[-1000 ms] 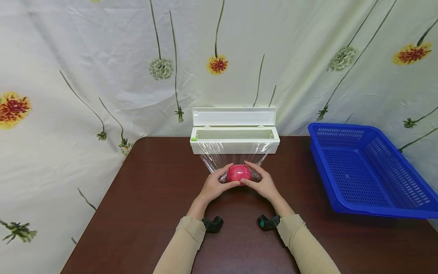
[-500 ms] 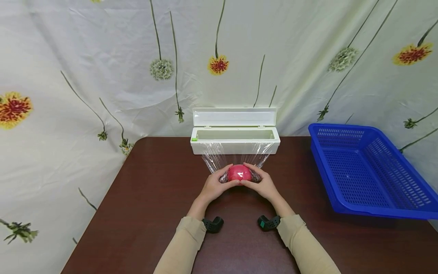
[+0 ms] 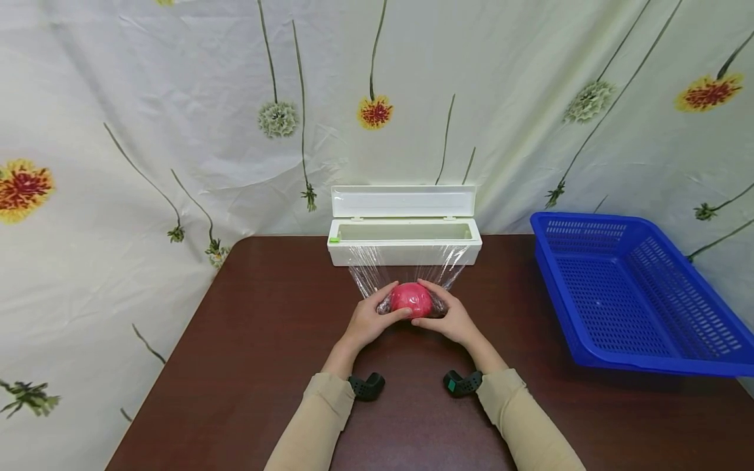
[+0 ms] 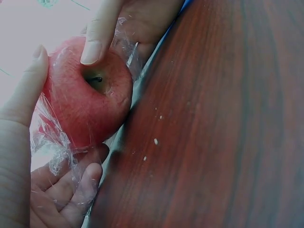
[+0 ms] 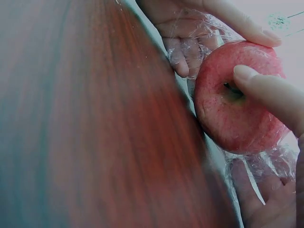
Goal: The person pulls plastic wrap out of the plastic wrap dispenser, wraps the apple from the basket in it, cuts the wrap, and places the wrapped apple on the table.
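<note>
A red apple [image 3: 411, 299] is held between both hands just above the brown table. My left hand [image 3: 368, 322] grips its left side, thumb along the upper edge in the left wrist view. From the right, my right hand [image 3: 456, 320] grips it too, its thumb [image 5: 266, 90] beside the stem. Clear cling film [image 3: 366, 269] stretches from a white box [image 3: 406, 256] to the apple, bunched at both sides of the fruit and across the lower fingers [image 4: 71, 192]. The far side of the apple is hidden.
The white box stands at the table's back edge, its lid [image 3: 404, 201] raised. To the right sits a blue plastic basket [image 3: 589, 353] with perforated walls. A flowered curtain [image 3: 224, 78] hangs behind the dark brown table [image 3: 253, 366]. Tiny white specks [image 4: 156, 141] lie on the tabletop.
The apple has turned slightly and edged left between the hands. My right thumb has slid a little lower on its front. The box, basket and forearms look unchanged.
</note>
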The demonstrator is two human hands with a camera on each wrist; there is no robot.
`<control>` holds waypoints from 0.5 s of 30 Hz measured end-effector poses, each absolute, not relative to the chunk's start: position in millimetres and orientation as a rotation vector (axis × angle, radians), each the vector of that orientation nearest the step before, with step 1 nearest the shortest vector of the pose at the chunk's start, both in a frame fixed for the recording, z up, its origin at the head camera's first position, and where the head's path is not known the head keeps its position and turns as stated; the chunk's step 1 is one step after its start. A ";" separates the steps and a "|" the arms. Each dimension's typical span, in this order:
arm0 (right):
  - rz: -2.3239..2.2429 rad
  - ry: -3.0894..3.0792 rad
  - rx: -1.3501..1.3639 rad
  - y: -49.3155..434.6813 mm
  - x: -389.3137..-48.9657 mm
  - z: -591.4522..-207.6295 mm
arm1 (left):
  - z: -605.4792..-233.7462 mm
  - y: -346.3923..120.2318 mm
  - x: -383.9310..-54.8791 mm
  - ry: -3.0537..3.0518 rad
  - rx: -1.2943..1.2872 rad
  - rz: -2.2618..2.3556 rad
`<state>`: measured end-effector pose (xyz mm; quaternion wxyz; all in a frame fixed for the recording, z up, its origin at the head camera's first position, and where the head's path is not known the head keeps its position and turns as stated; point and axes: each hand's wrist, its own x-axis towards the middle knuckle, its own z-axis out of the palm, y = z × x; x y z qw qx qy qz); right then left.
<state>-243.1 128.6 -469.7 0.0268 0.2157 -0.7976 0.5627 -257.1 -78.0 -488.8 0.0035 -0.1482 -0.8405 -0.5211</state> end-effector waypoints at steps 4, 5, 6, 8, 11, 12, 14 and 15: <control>1.727 -2.488 0.646 131.3 -252.9 -486.5 | -487.6 -77.8 -256.3 -2.631 -0.429 -1.621; 1.723 -2.493 0.639 132.1 -255.5 -490.6 | -487.8 -77.7 -256.4 -2.628 -0.423 -1.617; 1.716 -2.498 0.637 132.5 -256.3 -491.9 | -487.7 -77.7 -256.2 -2.624 -0.415 -1.615; 1.715 -2.492 0.641 133.0 -256.9 -492.7 | -488.1 -77.3 -256.4 -2.615 -0.400 -1.608; 1.723 -2.491 0.633 134.0 -257.0 -492.0 | -488.7 -76.3 -256.4 -2.602 -0.389 -1.588; 1.722 -2.495 0.628 134.2 -256.7 -491.2 | -488.7 -75.9 -256.2 -2.598 -0.386 -1.581; 1.720 -2.504 0.620 134.6 -255.8 -489.4 | -489.3 -75.2 -256.3 -2.591 -0.382 -1.568; 1.716 -2.511 0.617 134.6 -255.4 -488.4 | -489.3 -75.0 -256.0 -2.587 -0.381 -1.564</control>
